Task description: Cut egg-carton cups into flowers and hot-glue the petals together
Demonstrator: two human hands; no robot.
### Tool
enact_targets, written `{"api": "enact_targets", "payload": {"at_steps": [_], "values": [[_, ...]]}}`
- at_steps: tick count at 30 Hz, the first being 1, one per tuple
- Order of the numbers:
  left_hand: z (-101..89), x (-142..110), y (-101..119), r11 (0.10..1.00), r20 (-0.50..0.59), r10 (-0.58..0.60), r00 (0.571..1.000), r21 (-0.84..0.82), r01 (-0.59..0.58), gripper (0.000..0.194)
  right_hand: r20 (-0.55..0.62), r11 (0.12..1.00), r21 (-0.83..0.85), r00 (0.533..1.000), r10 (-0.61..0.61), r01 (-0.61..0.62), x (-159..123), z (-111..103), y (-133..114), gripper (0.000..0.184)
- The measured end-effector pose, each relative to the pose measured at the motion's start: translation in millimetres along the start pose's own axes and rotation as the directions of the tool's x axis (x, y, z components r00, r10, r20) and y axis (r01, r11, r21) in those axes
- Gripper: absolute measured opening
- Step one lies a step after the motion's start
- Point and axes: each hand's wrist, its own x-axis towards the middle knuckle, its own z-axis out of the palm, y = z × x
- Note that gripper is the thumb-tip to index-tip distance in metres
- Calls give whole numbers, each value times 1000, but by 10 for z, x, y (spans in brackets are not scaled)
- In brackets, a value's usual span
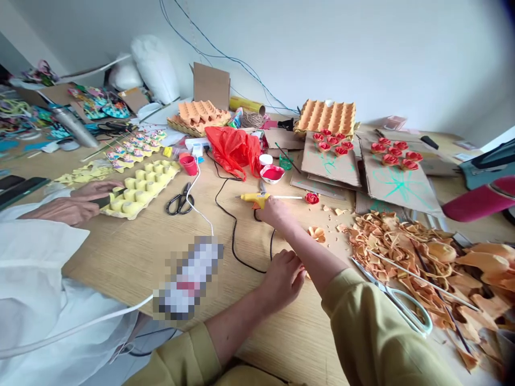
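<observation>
My right hand (274, 212) grips the handle of a yellow hot glue gun (254, 198), its nozzle pointing left and a white glue stick (292, 198) out of its back. Below the right forearm, my left hand (284, 280) rests low over the table with curled fingers. A bit of orange shows at its fingertips, mostly hidden, so I cannot tell what it is. An orange egg-carton flower (316, 234) lies just beyond the right forearm. Farther back is a red-painted flower (311, 198). The glue gun's black cord (234, 241) loops across the table.
Orange carton scraps (386, 236) and light-handled scissors (396, 300) lie right. Red flowers (390, 160) sit on cardboard (396, 187). A bowl of red paint (272, 172) stands behind the glue gun. At left, another person's hands (68, 209) work at a yellow egg carton (139, 190), near black scissors (179, 202).
</observation>
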Motion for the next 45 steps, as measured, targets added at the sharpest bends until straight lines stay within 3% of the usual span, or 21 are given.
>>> {"api": "enact_targets", "payload": {"at_steps": [4,7,10,13,14,16,18,20,22,24,26,28,30,34,38,45], "values": [[13,-3,-17,1000,-32,21,999,2,-21,10,16,996,83,999,39,-40,1,-40,-41,36],[-10,-14,-3,993,-30,116,993,-25,-116,10,4,985,172,1000,18,-19,-92,-180,-63,34],[-54,-25,62,951,-19,295,955,-93,-295,12,-35,952,299,998,-58,66,-313,-469,-46,32],[-119,-60,162,875,-35,457,889,-161,-457,11,-36,887,437,988,-148,149,-666,-828,70,29],[-149,-79,193,847,-53,500,864,-179,-501,11,-18,845,508,982,-185,169,-807,-929,135,29],[-223,-121,236,811,-140,533,834,-197,-551,11,57,550,827,957,-284,114,-1109,-1060,291,32],[-306,-148,245,818,-320,455,831,-219,-532,17,34,278,959,955,-295,52,-1415,-1079,466,31],[-376,-141,223,858,-442,323,837,-236,-456,18,0,142,989,968,-250,36,-1703,-1006,647,30],[-408,-96,181,922,-468,149,871,-252,-293,15,-64,102,991,986,-156,81,-1958,-891,838,30],[-391,-33,136,962,-360,7,933,-251,-105,11,-143,164,975,988,-60,151,-2169,-782,1035,26],[-341,25,102,977,-181,-30,983,-211,-9,8,-197,260,947,980,2,189,-2329,-711,1224,23],[-285,66,88,989,-20,26,999,-148,-28,28,-204,364,914,978,36,177,-2431,-685,1378,26],[-241,100,93,990,121,122,985,-79,-113,48,-196,415,895,980,30,166,-2478,-692,1476,30],[-169,212,111,965,318,232,919,44,-259,70,-220,313,926,975,-11,212,-2450,-729,1543,34],[-74,345,83,958,421,239,875,43,-282,68,-185,220,955,979,-82,198,-2352,-735,1594,31],[-39,356,43,976,360,197,912,15,-217,50,-159,137,975,982,-106,173,-2223,-703,1697,25]]}}
